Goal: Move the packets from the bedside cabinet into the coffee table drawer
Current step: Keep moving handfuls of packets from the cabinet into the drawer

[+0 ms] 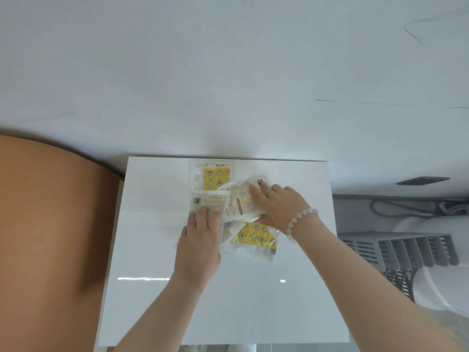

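Flat and straight-fingered, the left hand (pixel 200 232) presses on a white packet (pixel 210 200) and covers its near half, so only the far part with a barcode shows. The right hand (pixel 278 205) rests with straight fingers on a second white packet (pixel 245 199). Its thumb shows at that packet's near edge, and whether it pinches the packet or only touches it cannot be told. The near yellow packet (pixel 256 237), patterned with stars, lies partly hidden under the right hand and the white ones. The far yellow packet (pixel 215 176) lies beyond both hands, its near end tucked under the white ones. Print on all four is too blurred to read. They form one overlapping cluster on the white cabinet top (pixel 152 224), whose near edge is partly crossed by the forearms. A bead bracelet (pixel 299 221) circles the right wrist, and a ring (pixel 269 191) sits on one finger.
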